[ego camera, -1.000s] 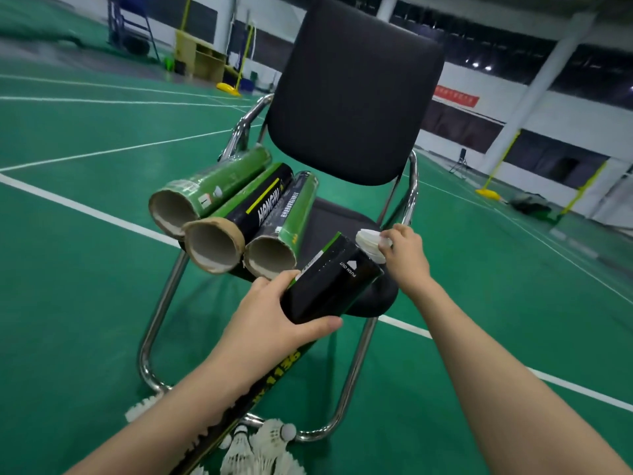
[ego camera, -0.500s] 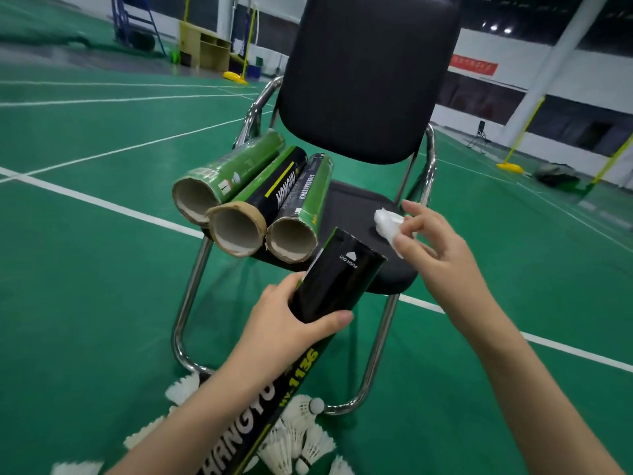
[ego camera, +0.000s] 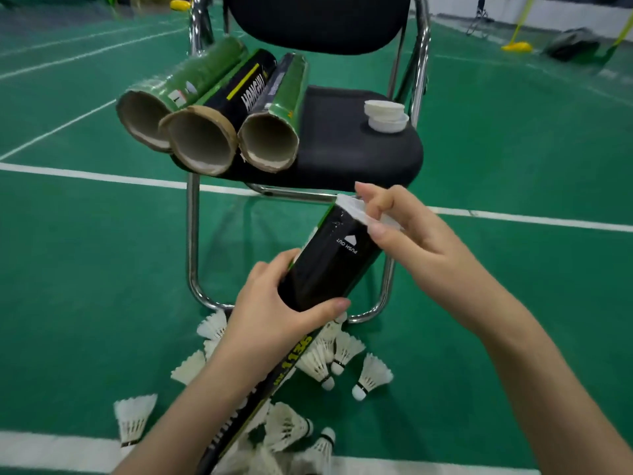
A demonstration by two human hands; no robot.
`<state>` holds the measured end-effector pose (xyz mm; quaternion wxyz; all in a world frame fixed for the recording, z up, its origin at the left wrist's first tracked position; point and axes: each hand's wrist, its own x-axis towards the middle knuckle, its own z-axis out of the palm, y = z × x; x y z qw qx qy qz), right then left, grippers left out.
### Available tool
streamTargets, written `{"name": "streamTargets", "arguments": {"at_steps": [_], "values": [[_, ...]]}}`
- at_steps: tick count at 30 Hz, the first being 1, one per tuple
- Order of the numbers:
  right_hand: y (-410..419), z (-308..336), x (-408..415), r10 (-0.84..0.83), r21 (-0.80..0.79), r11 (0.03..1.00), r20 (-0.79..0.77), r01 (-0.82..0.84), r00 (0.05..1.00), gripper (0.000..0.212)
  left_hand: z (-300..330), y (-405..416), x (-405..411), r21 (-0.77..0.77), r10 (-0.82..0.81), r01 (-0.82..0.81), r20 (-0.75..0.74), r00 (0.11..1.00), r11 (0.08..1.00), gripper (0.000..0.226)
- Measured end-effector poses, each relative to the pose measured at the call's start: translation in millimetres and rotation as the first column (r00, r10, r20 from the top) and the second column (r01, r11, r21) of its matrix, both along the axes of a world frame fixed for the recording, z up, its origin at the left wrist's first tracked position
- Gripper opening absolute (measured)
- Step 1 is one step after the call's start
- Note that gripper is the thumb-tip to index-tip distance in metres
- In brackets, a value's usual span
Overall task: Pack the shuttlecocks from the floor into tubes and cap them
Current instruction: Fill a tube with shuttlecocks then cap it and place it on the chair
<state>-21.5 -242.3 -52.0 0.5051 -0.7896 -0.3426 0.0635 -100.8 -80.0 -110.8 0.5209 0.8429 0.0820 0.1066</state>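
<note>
A green court floor (ego camera: 85, 255) crossed by white lines (ego camera: 102, 178) is seen underfoot, and white feathered shuttlecocks (ego camera: 342, 358) are scattered on it nearest the viewer, just before the chrome legs of a chair (ego camera: 359, 156). Above them a black tube (ego camera: 325, 269), printed with a white arrow and "PUSH OUT", is held tilted up and away; it is gripped around its middle by the left hand (ego camera: 274, 323), fingers and thumb wrapped round it. A white cap (ego camera: 359, 210) at its upper end is pinched by the right hand (ego camera: 407, 234). Farther off, three open tubes (ego camera: 212, 125), two green and one black, are laid side by side along the left edge of the black seat, mouths overhanging its front edge. Two white caps (ego camera: 385, 114) are stacked near the seat's right edge. Beyond, yellow bases (ego camera: 517, 47) and a dark bag (ego camera: 572, 44) are made out.
</note>
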Motion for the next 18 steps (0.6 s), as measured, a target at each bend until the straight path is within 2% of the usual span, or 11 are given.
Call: {"name": "streamTargets", "arguments": {"at_steps": [2,6,10,15,18], "values": [[0,-7,-7,-0.022,-0.025,0.999,0.03,0.023,0.999,0.005,-5,-1,-1,0.001,-0.003,0.003,-0.008,1.0,1.0,0.048],[0,-9,-15,-0.07,-0.015,0.997,0.044,0.071,0.997,0.04,-8,-3,-1,0.012,-0.005,0.005,0.018,1.0,1.0,0.052],[1,-11,-19,-0.06,-0.104,0.992,0.16,0.078,0.985,0.073,-6,-4,-5,0.015,-0.003,0.003,0.026,1.0,1.0,0.056],[2,-19,-29,-0.082,-0.067,0.993,0.201,0.097,0.976,0.08,-4,-4,-16,0.025,0.018,-0.019,0.029,0.999,1.0,0.056],[4,-28,-38,-0.126,-0.047,0.99,0.147,0.134,0.981,0.081,-4,-5,-20,0.029,0.025,-0.026,0.028,0.999,0.999,0.055]]}}
